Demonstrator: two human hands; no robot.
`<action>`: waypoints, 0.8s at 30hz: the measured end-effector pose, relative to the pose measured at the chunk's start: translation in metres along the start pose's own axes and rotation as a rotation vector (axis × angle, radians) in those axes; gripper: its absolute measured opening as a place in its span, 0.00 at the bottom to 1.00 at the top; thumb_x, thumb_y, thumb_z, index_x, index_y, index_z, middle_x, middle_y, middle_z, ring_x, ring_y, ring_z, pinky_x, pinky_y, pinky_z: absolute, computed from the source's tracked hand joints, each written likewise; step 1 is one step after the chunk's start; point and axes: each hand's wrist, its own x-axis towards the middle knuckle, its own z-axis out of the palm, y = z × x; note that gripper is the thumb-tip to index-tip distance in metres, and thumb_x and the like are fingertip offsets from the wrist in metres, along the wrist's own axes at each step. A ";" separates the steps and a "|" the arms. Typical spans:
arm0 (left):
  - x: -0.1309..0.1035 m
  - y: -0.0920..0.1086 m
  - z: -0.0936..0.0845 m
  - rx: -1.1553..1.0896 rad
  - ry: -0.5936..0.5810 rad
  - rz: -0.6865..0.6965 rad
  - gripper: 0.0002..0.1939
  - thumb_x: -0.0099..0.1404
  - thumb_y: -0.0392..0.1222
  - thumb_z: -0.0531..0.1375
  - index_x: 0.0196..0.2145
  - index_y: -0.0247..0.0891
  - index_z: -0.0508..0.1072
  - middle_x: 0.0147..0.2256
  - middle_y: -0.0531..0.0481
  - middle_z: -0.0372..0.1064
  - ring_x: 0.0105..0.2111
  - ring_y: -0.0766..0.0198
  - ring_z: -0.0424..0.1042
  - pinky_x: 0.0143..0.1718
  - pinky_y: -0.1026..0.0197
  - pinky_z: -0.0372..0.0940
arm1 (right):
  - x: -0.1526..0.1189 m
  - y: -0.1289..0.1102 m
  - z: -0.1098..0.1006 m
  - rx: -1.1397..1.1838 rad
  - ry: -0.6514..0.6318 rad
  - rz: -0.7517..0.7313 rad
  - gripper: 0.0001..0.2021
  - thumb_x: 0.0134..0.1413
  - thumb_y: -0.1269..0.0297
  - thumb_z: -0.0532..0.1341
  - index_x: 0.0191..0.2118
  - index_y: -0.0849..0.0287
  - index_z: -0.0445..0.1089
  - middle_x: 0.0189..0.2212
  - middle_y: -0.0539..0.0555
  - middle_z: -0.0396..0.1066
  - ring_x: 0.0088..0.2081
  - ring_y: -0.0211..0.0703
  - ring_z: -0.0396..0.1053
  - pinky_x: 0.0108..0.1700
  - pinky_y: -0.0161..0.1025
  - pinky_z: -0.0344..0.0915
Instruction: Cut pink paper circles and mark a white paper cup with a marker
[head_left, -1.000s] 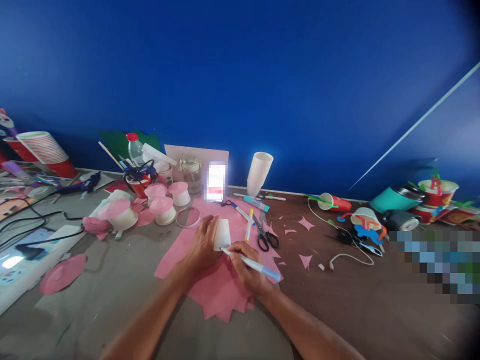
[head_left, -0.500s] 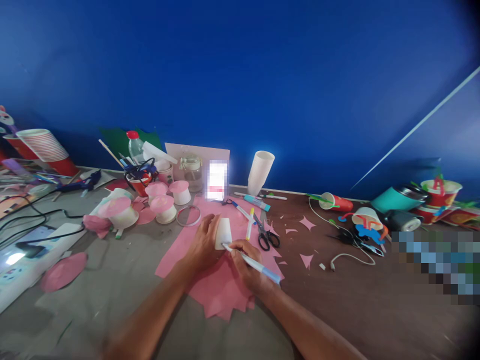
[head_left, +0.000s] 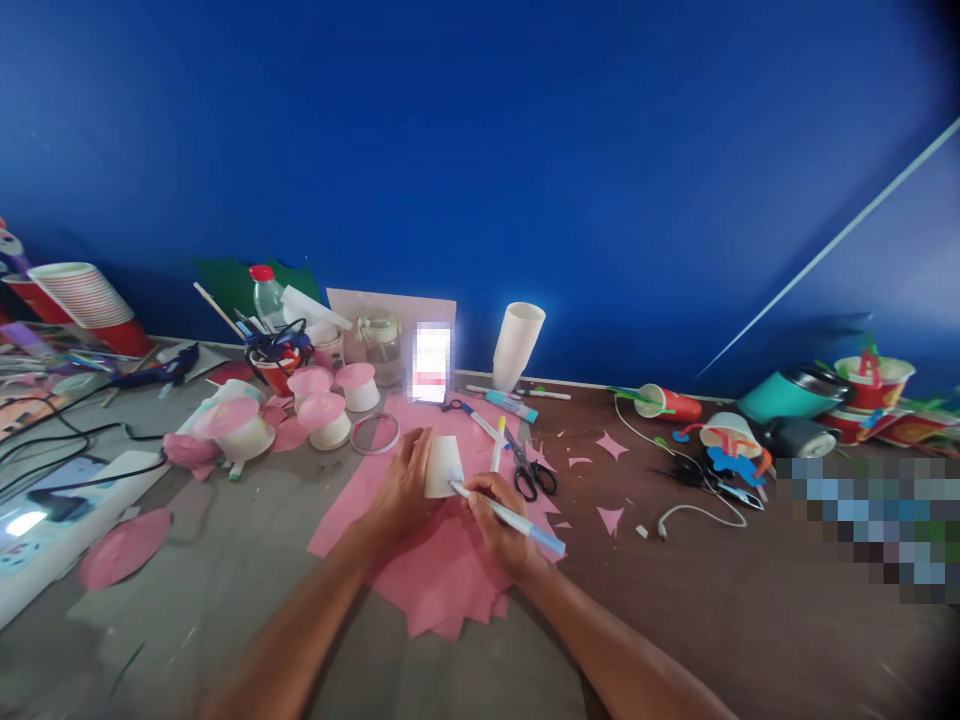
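My left hand (head_left: 397, 490) is closed around the left side of a white paper cup (head_left: 444, 466), which stands upside down with its wide end toward me. In my right hand (head_left: 501, 528) is a white and light-blue marker pen (head_left: 534, 530), its tip at the cup's lower right side. Whether the tip leaves a mark there is too small to tell. Beneath both hands lie sheets of pink paper (head_left: 427, 590) with jagged front edges. Black-handled scissors (head_left: 534, 476) and a yellow-tipped marker (head_left: 499, 442) lie just right of the cup.
Pink-topped cups (head_left: 324, 420) and a tape ring (head_left: 375, 433) stand to the left. A phone (head_left: 431, 365) leans behind the paper, beside a stack of white cups (head_left: 519, 345). Pink scraps (head_left: 611, 445) and a white cable (head_left: 701, 512) lie right; a power strip (head_left: 90, 515) is far left.
The cup has turned slightly in my left hand and shows more of its side. The marker tip has shifted a little to the right along it.
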 end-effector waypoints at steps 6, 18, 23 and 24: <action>0.003 0.001 -0.005 0.000 -0.067 -0.012 0.43 0.66 0.38 0.63 0.75 0.26 0.60 0.59 0.18 0.75 0.61 0.31 0.77 0.61 0.31 0.77 | -0.003 -0.008 -0.002 -0.036 -0.077 -0.050 0.09 0.69 0.60 0.61 0.38 0.52 0.77 0.31 0.53 0.80 0.31 0.46 0.77 0.35 0.40 0.75; -0.001 -0.001 0.002 0.008 0.008 0.004 0.43 0.65 0.39 0.65 0.74 0.27 0.57 0.58 0.23 0.73 0.59 0.32 0.78 0.58 0.30 0.77 | -0.001 -0.006 -0.002 -0.005 -0.036 -0.011 0.10 0.71 0.56 0.62 0.39 0.52 0.77 0.30 0.52 0.80 0.29 0.45 0.75 0.32 0.39 0.73; -0.001 -0.001 0.002 0.003 -0.014 -0.013 0.43 0.65 0.39 0.64 0.74 0.30 0.57 0.59 0.24 0.74 0.59 0.32 0.78 0.59 0.30 0.77 | -0.004 -0.006 0.002 0.006 -0.038 -0.017 0.09 0.71 0.58 0.61 0.40 0.53 0.77 0.30 0.51 0.79 0.29 0.44 0.75 0.33 0.38 0.73; -0.002 -0.001 0.003 0.008 -0.012 -0.010 0.43 0.65 0.39 0.65 0.74 0.29 0.57 0.59 0.24 0.73 0.59 0.31 0.78 0.59 0.29 0.77 | -0.004 -0.005 0.003 -0.001 -0.024 -0.016 0.09 0.71 0.58 0.61 0.41 0.53 0.78 0.30 0.52 0.80 0.29 0.44 0.76 0.33 0.38 0.74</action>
